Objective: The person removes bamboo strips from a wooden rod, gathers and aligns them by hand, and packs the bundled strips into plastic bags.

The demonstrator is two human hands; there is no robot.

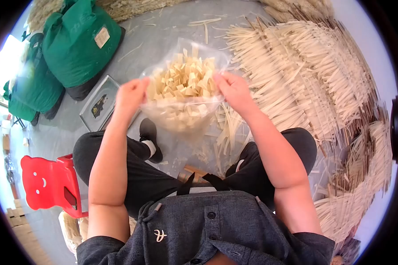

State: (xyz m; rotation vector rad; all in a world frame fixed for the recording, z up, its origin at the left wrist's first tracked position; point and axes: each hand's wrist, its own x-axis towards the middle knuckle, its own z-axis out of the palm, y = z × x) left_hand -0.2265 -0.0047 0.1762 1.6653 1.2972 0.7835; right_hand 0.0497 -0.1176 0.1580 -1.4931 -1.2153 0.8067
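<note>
A clear plastic bag hangs in front of my knees, its mouth spread wide. Many short, flat pale strips, like cut straw or wood shavings, fill it. My left hand is closed on the bag's left rim. On the opposite rim, my right hand is closed too, with the thumb over the plastic. Both hands hold the bag up above the floor, between my legs. The fingertips are partly hidden by the folds of plastic.
Long pale strips lie in a wide heap on the right. Green sacks stand at the upper left, near a metal tray on the grey floor. A red bear-shaped chair is beside my left knee.
</note>
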